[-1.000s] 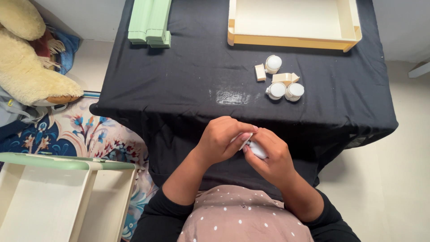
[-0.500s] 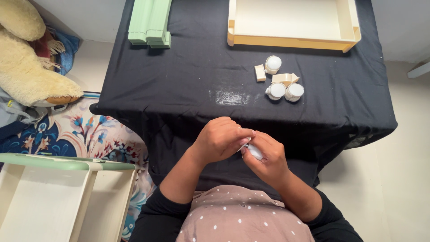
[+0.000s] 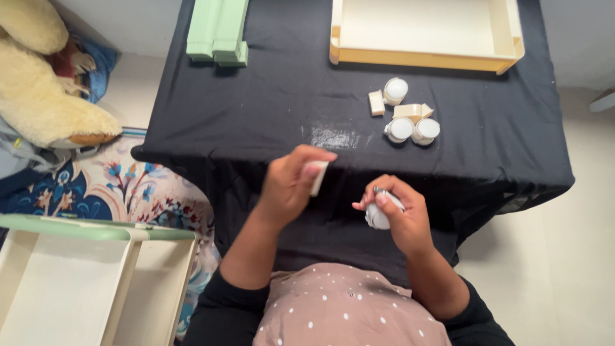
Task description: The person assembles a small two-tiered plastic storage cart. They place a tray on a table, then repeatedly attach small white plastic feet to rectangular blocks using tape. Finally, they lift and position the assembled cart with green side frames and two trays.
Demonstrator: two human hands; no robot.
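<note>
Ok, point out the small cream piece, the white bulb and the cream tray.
small cream piece (image 3: 317, 176), head view, its lower end.
white bulb (image 3: 378, 219), head view, its rounded body.
cream tray (image 3: 419, 59), head view, its near wall.

The person wears a black long-sleeved top (image 3: 218, 301); its sleeves are pushed up toward the elbows, so both forearms are bare. Over the front lies a dusty pinkish-brown garment (image 3: 349, 311) sprinkled with small white dots, seen at 6 o'clock in the view. The left hand (image 3: 291, 186) and the right hand (image 3: 397, 214) are bare, with no gloves and no watch showing.
</note>
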